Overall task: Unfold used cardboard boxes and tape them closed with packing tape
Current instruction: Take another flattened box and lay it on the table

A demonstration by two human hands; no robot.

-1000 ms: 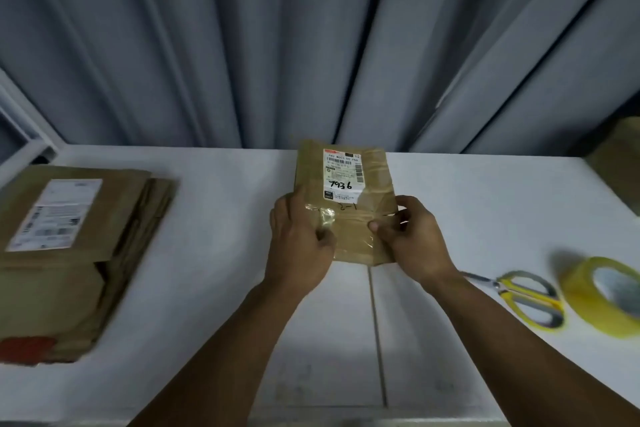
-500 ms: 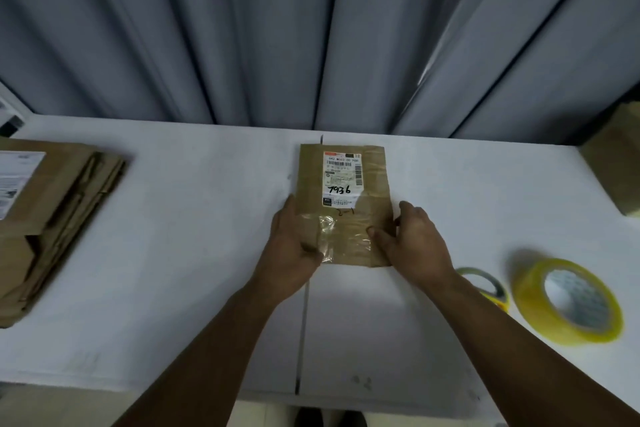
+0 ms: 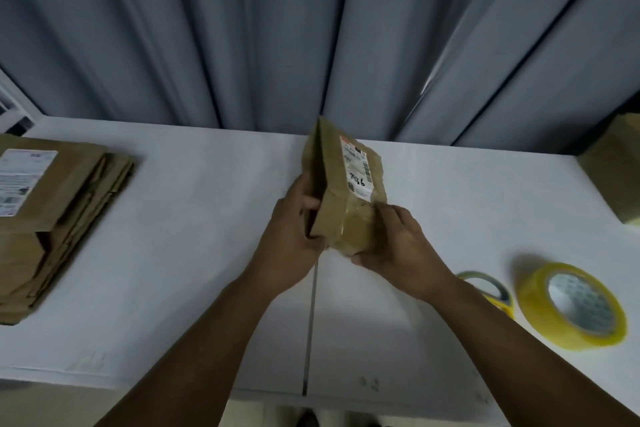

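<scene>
**Used box held at mid-bench, both hands engaged**

Item under work: one small brown cardboard box (image 3: pixel 346 204), worn and creased, held between both hands over the middle of the white bench (image 3: pixel 207 218). It is tilted, with its long axis running away from the person, and two faces show: a shadowed left panel and a lighter panel on the right. A white shipping label (image 3: pixel 356 170) with barcodes and handwritten black digits sits on the right panel. Glossy old clear tape wrinkles across the near end. Whether the far end touches the bench cannot be told.

Left hand (image 3: pixel 294 236): its grip curls round the box's left edge, fingertips tucked against the shadowed panel.

Right hand (image 3: pixel 398 246): fingers lie over the near right corner and the thumb sits under the near end, pinching the cardboard.

Surroundings: a stack of flattened cardboard boxes (image 3: pixel 69 201) lies at the left, cut off by the frame edge, its top sheet labelled. At the right near side lies a roll of yellow-tinted packing tape (image 3: pixel 571 305), blurred. Just left of it is a yellow and grey scissors handle (image 3: pixel 488 288), the blades hidden behind the right forearm. Another brown box (image 3: pixel 616 170) is cut off at the far right. Grey pleated curtains (image 3: pixel 311 28) hang behind the bench.
</scene>
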